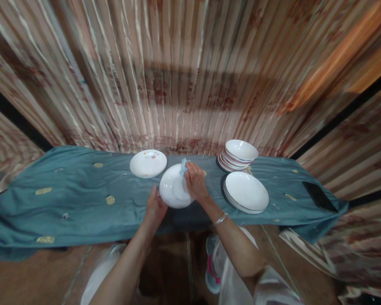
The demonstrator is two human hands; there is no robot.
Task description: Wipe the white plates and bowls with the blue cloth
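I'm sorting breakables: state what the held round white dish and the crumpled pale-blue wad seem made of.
Round white dish: likely glazed ceramic, glossy, from its bright reflections. Crumpled pale-blue wad: matt, perhaps cloth or paper, from its soft folds; too blurred to settle.

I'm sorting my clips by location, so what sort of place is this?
Probably a room in a home, though I can't be certain: pleated, patterned curtains hang behind a long teal tablecloth, and a stack of white plates sits on it.
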